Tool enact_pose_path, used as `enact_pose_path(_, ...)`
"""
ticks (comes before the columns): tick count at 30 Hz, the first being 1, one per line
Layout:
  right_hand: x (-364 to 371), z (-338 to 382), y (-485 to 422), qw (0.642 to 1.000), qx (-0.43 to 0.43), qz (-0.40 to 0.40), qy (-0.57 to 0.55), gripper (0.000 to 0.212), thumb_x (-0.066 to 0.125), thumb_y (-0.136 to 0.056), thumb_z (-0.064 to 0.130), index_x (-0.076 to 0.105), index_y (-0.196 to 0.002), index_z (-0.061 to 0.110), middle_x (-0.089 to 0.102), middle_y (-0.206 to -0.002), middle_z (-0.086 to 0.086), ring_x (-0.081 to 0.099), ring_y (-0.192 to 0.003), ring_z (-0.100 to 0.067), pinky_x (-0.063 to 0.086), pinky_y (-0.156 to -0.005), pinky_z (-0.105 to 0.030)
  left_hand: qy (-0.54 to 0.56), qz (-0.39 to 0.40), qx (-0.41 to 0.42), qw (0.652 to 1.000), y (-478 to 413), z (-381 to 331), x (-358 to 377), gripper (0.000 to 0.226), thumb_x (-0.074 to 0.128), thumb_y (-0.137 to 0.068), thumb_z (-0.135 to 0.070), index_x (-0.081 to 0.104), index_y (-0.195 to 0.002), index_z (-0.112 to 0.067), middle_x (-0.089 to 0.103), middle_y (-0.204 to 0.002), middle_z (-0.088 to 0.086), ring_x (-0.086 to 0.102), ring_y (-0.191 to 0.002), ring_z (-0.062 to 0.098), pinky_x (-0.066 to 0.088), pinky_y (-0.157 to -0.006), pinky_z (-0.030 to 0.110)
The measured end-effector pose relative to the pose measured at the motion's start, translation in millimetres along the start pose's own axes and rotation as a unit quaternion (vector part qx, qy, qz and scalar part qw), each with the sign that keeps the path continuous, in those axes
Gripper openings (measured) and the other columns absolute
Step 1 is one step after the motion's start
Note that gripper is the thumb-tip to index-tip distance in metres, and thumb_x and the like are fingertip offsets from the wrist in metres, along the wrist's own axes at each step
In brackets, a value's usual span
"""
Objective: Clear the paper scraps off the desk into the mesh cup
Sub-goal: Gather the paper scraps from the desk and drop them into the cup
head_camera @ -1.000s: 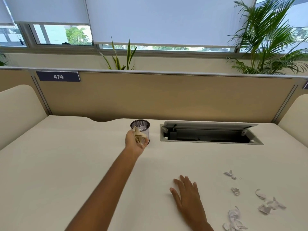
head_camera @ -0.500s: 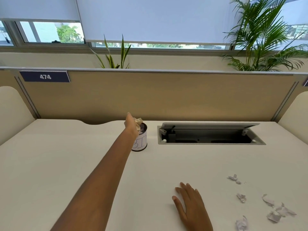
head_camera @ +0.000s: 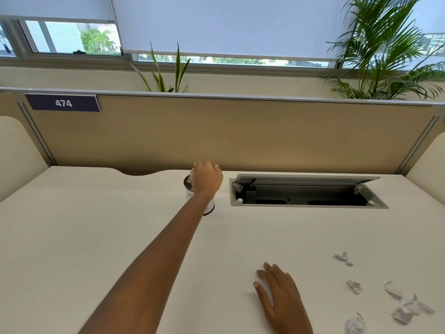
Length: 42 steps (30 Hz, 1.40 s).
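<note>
Two bare arms reach over the pale cream desk (head_camera: pixel 96 237). The left arm is stretched long and straight away from the person. Its left hand (head_camera: pixel 207 180) hangs palm down right over the mouth of the small round mesh cup (head_camera: pixel 210 206), which is dark-rimmed with a white band round its wall. The knuckles are up and the fingers bent downward, closed narrowly on a crumpled off-white paper wad (head_camera: pixel 192 180) that peeps out at the thumb side, just at the cup's rim. The mesh cup stands upright, long axis vertical and mouth facing up, largely hidden behind the wrist and hand. The right hand (head_camera: pixel 280 297) lies flat on the desk, nearer the person than the cup and to its right, fingers straight and slightly spread, holding nothing. Several torn white paper scraps (head_camera: pixel 354 286) lie loose further right of the cup and nearer the person, apart from the right hand. Just right of the cup a grey open cable hatch (head_camera: pixel 305 182) is sunk in the desk
</note>
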State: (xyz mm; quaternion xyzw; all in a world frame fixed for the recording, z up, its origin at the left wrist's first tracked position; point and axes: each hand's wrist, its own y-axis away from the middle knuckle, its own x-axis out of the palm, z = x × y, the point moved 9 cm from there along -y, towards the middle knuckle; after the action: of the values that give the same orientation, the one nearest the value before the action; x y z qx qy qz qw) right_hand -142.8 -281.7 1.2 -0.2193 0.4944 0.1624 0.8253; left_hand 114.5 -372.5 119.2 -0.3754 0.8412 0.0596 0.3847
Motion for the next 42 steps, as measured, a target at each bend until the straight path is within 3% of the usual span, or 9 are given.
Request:
enact_pose_path(4,-0.1,-1.3,-0.9,1.0,0.008,0.006,0.0,0.072,0.008,-0.094,0.052,0.072,-0.086,0.02,0.075,-0.099,-0.001,0.07,-0.093,-0.024,0.042,-0.088,-0.029,-0.247,0.023,0.047,0.968,10.0,10.4,18.5,0.056,0.039,-0.098,-0.033,0.031,-0.139,0.004,0.03,-0.148,0.024,0.021,-0.142,0.034,0.023,-0.115,0.043)
enact_pose_path(11,-3.0,0.8,-2.7,1.0,-0.001,-0.025,0.006,0.074,0.006,-0.094,0.054,0.071,-0.087,0.02,0.074,-0.1,-0.002,0.07,-0.095,-0.026,0.039,-0.089,-0.029,-0.317,0.064,0.023,0.946,19.1,30.7,40.0,0.068,0.037,-0.098,-0.04,0.021,-0.142,0.009,0.027,-0.148,0.034,0.029,-0.137,0.042,0.021,-0.117,0.045)
enact_pose_path(14,2.3,-5.4,-2.6,1.0,0.013,-0.019,-0.005,0.07,0.011,-0.093,0.055,0.071,-0.089,0.019,0.073,-0.103,-0.003,0.068,-0.099,-0.027,0.056,-0.078,-0.04,-0.344,0.063,0.03,0.937,20.1,33.0,42.1,0.065,0.036,-0.098,-0.039,0.028,-0.139,0.01,0.031,-0.146,0.034,0.035,-0.134,0.042,0.022,-0.116,0.044)
enact_pose_path(17,4.3,-8.6,-0.9,1.0,0.019,-0.019,-0.005,0.064,0.023,-0.088,0.056,0.071,-0.093,0.014,0.07,-0.11,-0.007,0.063,-0.108,-0.033,0.046,-0.089,-0.055,-0.348,0.058,0.041,0.935,21.2,34.6,42.2,0.058,0.037,-0.098,-0.037,0.035,-0.136,0.006,0.037,-0.144,0.029,0.035,-0.134,0.04,0.022,-0.115,0.044)
enact_pose_path(24,10.0,-11.3,-0.8,0.999,0.031,-0.004,-0.041,0.084,0.008,-0.083,0.069,0.068,-0.102,0.013,0.065,-0.12,-0.008,0.053,-0.12,-0.03,0.037,-0.102,-0.048,-0.26,-0.03,0.11,0.959,42.4,31.5,20.4,0.056,0.034,-0.097,-0.027,0.018,-0.148,-0.008,0.015,-0.157,0.02,0.011,-0.147,0.03,0.011,-0.119,0.046)
enact_pose_path(30,20.3,-11.8,-0.3,0.997,0.018,0.046,-0.053,0.027,0.054,-0.09,0.023,0.059,-0.116,0.016,0.051,-0.136,-0.003,0.036,-0.135,-0.02,0.022,-0.113,-0.036,-0.179,-0.048,-0.051,0.981,85.1,124.6,-4.4,0.06,0.035,-0.098,-0.023,0.011,-0.15,-0.006,0.015,-0.158,0.018,0.015,-0.147,0.028,0.018,-0.119,0.042)
enact_pose_path(35,14.1,-1.0,0.3,0.998,0.026,0.007,-0.053,0.074,0.014,-0.088,0.062,0.063,-0.11,0.011,0.059,-0.127,-0.009,0.047,-0.127,-0.028,0.034,-0.108,-0.045,-0.187,0.016,-0.06,0.98,111.3,164.7,8.8,0.056,0.032,-0.1,-0.026,0.016,-0.148,-0.003,0.023,-0.156,0.013,0.02,-0.145,0.021,0.013,-0.121,0.033)
enact_pose_path(38,28.6,13.8,-11.5,0.995,0.016,0.037,-0.09,0.033,0.043,-0.094,0.03,0.055,-0.12,0.014,0.05,-0.136,-0.007,0.038,-0.134,-0.021,0.029,-0.112,-0.034,-0.224,0.029,-0.038,0.974,113.6,155.7,21.1,0.056,0.026,-0.1,-0.03,0.015,-0.148,-0.005,0.019,-0.157,0.012,0.017,-0.146,0.02,0.011,-0.121,0.033)
enact_pose_path(42,51.7,53.3,-43.8,0.99,-0.048,0.056,-0.119,0.032,0.043,-0.094,0.012,0.047,-0.126,0.015,0.045,-0.138,-0.003,0.037,-0.132,-0.015,0.027,-0.109,-0.021,-0.241,0.037,-0.042,0.969,110.9,151.7,26.1,0.055,0.024,-0.1,-0.031,0.017,-0.148,-0.005,0.015,-0.159,0.011,0.014,-0.147,0.021,0.01,-0.122,0.034)
